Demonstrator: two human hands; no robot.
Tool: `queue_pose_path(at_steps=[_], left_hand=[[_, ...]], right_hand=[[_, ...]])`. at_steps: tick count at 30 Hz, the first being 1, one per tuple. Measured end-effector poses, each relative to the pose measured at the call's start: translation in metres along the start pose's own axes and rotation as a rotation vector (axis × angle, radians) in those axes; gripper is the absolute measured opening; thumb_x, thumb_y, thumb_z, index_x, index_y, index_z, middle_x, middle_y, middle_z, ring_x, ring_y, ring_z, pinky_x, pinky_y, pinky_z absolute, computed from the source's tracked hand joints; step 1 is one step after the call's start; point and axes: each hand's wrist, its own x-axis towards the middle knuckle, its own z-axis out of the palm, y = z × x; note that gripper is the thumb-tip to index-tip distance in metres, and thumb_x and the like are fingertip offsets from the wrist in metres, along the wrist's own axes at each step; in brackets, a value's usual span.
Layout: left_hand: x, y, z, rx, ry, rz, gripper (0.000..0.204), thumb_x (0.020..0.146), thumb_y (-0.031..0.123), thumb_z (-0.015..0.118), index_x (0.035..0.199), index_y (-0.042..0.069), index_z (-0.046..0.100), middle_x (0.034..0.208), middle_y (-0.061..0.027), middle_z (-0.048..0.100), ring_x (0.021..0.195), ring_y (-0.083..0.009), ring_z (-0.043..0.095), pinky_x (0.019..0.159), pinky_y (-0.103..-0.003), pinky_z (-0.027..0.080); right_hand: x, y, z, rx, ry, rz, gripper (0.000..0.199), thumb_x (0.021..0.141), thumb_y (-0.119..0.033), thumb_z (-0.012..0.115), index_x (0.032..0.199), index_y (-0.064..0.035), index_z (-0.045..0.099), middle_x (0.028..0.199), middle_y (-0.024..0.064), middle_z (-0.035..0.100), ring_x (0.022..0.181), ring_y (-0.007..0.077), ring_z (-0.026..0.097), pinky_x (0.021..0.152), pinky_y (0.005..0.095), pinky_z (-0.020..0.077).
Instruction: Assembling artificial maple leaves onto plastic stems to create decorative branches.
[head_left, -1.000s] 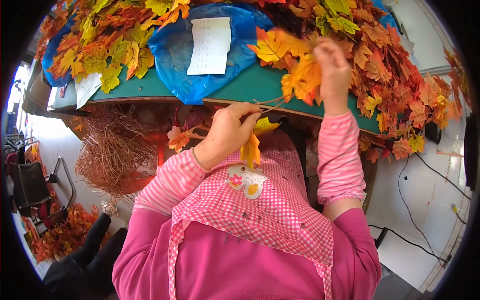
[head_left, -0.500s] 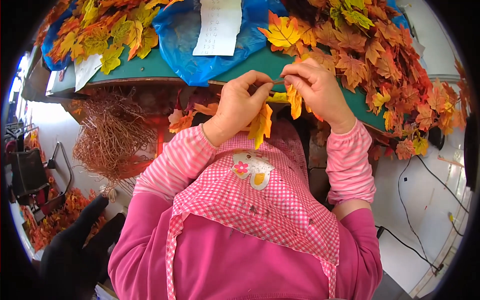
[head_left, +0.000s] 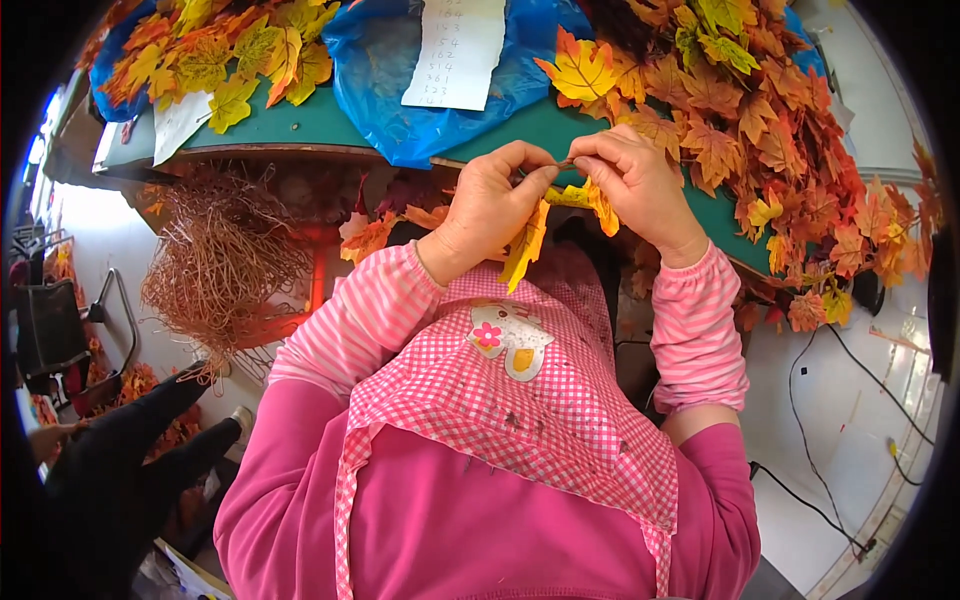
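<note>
Over my lap, just in front of the table edge, both hands meet fingertip to fingertip. My left hand (head_left: 490, 200) and my right hand (head_left: 645, 195) each pinch a thin brown stem (head_left: 566, 163) between thumb and forefinger. A yellow artificial maple leaf (head_left: 525, 248) dangles below my left fingers. Under my right fingers hangs a yellow-orange leaf (head_left: 603, 210). How the stem joins these leaves is hidden by my fingers. Behind them, a yellow strip (head_left: 567, 196) shows at the table's edge; its kind is unclear.
The green table (head_left: 300, 122) bears a blue plastic bag (head_left: 365, 85), a handwritten paper (head_left: 455, 60) and a large orange leaf pile (head_left: 720, 110). Yellow leaves (head_left: 235, 60) lie at left. A tangled brown wire bundle (head_left: 225, 260) hangs there. A person's dark-clothed legs (head_left: 130, 450) stand lower left; a black cable (head_left: 810, 505) is at right.
My hands stay pinched together, with the fingertips slightly closer. The leaf under my right hand has swung a little. The person's legs at lower left have shifted.
</note>
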Motion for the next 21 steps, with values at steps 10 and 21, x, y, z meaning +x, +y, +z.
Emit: queue_pose_path(at_steps=[10, 21], left_hand=[[0.002, 0.005, 0.003, -0.021, 0.000, -0.038, 0.012, 0.089, 0.008, 0.064, 0.093, -0.002, 0.064, 0.077, -0.0037, 0.065, 0.067, -0.0062, 0.057, 0.059, -0.022, 0.047], [0.003, 0.001, 0.003, 0.006, 0.015, -0.024, 0.012, 0.088, 0.009, 0.065, 0.093, -0.002, 0.064, 0.076, -0.0042, 0.065, 0.067, -0.0070, 0.057, 0.059, -0.023, 0.048]], right_hand=[[-0.003, 0.013, 0.008, 0.577, -0.039, 0.306, 0.010, 0.094, -0.006, 0.055, 0.101, -0.0017, 0.062, 0.086, -0.0009, 0.059, 0.078, 0.0064, 0.056, 0.069, 0.0212, 0.0456], [-0.004, 0.020, 0.011, 0.760, -0.113, 0.364, 0.012, 0.096, -0.008, 0.053, 0.101, 0.0006, 0.059, 0.092, 0.0012, 0.061, 0.086, 0.0081, 0.058, 0.078, 0.0219, 0.0472]])
